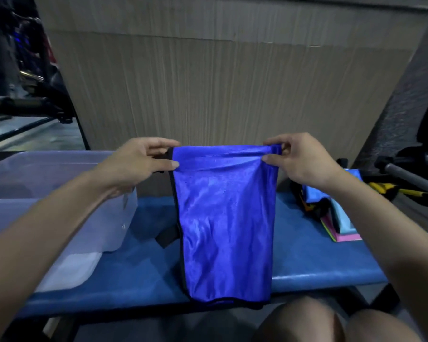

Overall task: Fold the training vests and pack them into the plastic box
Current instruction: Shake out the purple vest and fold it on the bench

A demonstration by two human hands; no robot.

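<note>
Left hand (143,161) and right hand (299,159) pinch blue vest (225,218) top corners, draped over blue bench (319,262) beside plastic box (59,183); looks light, slippery, limp, best gripped at edges

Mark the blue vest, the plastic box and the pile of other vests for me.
blue vest (226,218), head view, middle of the hanging shiny panel.
plastic box (124,206), head view, its translucent right wall.
pile of other vests (341,220), head view, light blue fabric on the bench's right.
</note>
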